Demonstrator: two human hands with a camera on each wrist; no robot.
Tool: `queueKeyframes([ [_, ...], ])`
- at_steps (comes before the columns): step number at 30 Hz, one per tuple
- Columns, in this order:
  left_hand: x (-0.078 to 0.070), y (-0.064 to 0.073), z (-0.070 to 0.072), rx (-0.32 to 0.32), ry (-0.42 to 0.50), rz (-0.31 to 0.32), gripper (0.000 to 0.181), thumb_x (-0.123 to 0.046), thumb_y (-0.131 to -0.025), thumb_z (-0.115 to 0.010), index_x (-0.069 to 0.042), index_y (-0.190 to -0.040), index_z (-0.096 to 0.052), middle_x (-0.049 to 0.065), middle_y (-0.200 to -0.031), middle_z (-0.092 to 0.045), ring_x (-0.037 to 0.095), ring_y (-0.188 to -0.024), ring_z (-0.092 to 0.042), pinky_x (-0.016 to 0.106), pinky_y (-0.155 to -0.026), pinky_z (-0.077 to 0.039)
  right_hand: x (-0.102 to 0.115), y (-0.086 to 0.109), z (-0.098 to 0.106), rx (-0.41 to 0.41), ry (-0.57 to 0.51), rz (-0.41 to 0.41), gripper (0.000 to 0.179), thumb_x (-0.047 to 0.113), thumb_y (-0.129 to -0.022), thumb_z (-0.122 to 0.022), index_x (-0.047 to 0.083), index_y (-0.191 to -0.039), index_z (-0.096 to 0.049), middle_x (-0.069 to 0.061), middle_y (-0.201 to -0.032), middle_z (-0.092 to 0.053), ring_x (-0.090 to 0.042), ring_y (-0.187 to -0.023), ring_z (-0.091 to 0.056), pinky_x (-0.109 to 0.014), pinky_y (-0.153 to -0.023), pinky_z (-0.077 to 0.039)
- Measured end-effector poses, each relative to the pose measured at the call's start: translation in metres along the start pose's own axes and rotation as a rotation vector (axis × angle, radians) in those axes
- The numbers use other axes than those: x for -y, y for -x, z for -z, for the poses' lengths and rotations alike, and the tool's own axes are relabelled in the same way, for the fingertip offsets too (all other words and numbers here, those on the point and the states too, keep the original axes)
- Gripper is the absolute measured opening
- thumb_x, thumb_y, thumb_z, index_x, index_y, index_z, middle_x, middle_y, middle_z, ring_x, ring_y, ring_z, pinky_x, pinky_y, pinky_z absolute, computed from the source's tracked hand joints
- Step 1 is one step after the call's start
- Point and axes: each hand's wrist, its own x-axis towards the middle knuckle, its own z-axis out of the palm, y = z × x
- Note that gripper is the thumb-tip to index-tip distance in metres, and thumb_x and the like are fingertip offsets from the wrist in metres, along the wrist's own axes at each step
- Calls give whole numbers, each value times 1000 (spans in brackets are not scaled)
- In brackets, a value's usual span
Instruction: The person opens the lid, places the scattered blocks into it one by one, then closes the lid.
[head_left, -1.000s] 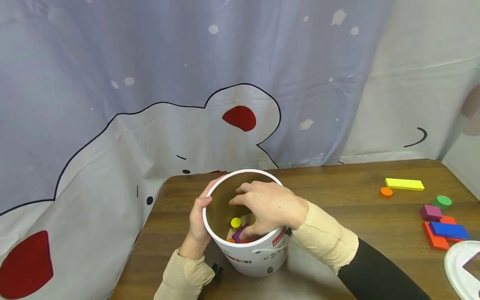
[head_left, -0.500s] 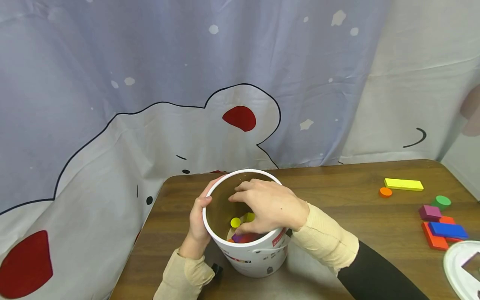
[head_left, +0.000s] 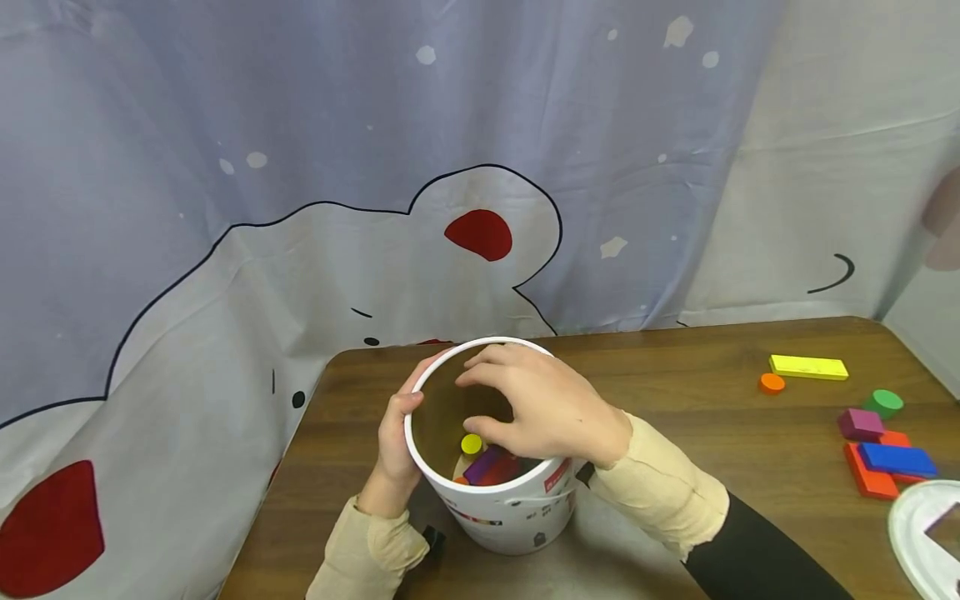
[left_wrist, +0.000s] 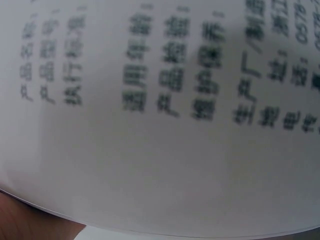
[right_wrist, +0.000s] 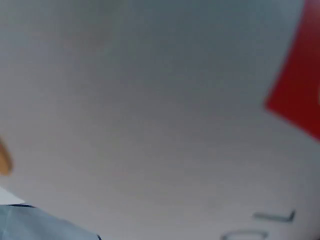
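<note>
A white bucket with printed sides stands on the table, its mouth tilted toward the head camera. My left hand grips its left side, thumb at the rim. Over the right rim reaches my right hand, fingers loosely bent and spread from the thumb; nothing shows between them. Below it inside lie a yellow cylinder, a purple block, a red block and a bit of orange. The bucket's printed wall fills the left wrist view; its wall and a red label fill the right.
On the right of the brown wooden table lie a long yellow block, an orange disc, a green cylinder, a purple block, and a blue block over red ones. A white lid sits nearby.
My right hand has lifted slightly, its thumb moving up off the blocks, so more of the purple and red blocks shows. The left hand and bucket have stayed put.
</note>
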Motion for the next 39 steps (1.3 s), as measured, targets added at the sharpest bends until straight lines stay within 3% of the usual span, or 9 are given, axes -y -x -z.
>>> queueKeyframes([
  [4, -7, 1, -7, -5, -16, 4, 63, -20, -97, -20, -6, -155, -39, 6, -149, -51, 23, -137, -48, 47, -116, -39, -3, 7, 4, -110, -81, 25, 32, 33, -88, -77, 21, -118, -75, 6, -126, -67, -14, -121, -62, -36, -104, -51],
  [11, -8, 3, -7, -33, -13, 26, 63, -18, -97, -19, -6, -155, -40, 7, -150, -51, 26, -138, -47, 49, -117, -37, -21, 29, 17, -327, -141, 59, 31, 24, -88, -79, 19, -118, -73, 1, -129, -64, -18, -122, -59, -41, -104, -48],
  [20, -8, 3, -7, -15, 2, 1, 63, -19, -98, -20, -4, -157, -37, 8, -150, -51, 25, -139, -47, 49, -117, -37, -76, 69, 39, -408, -99, -54, 28, 15, -89, -77, 16, -117, -73, 2, -126, -67, -20, -122, -60, -34, -104, -43],
  [24, -13, 4, -12, -16, -9, 15, 63, -19, -97, -19, -5, -156, -38, 7, -150, -51, 26, -139, -47, 51, -117, -36, -106, 94, 41, -405, -36, -156, 29, 12, -87, -79, 15, -115, -73, 1, -123, -68, -21, -119, -61, -34, -100, -43],
  [31, -25, 3, -22, -46, -32, 31, 61, -22, -97, -23, -5, -153, -39, 5, -147, -51, 23, -137, -47, 49, -116, -36, -154, 131, 37, -341, 41, -370, 29, 18, -88, -78, 11, -116, -73, -12, -118, -68, -36, -115, -61, -53, -95, -43],
  [39, -21, 3, -17, -10, -29, 0, 62, -20, -98, -20, -5, -155, -39, 6, -149, -51, 24, -138, -48, 48, -115, -38, -202, 164, 32, -193, 140, -521, 35, 28, -94, -71, 3, -119, -70, -26, -121, -63, -48, -114, -56, -62, -94, -42],
])
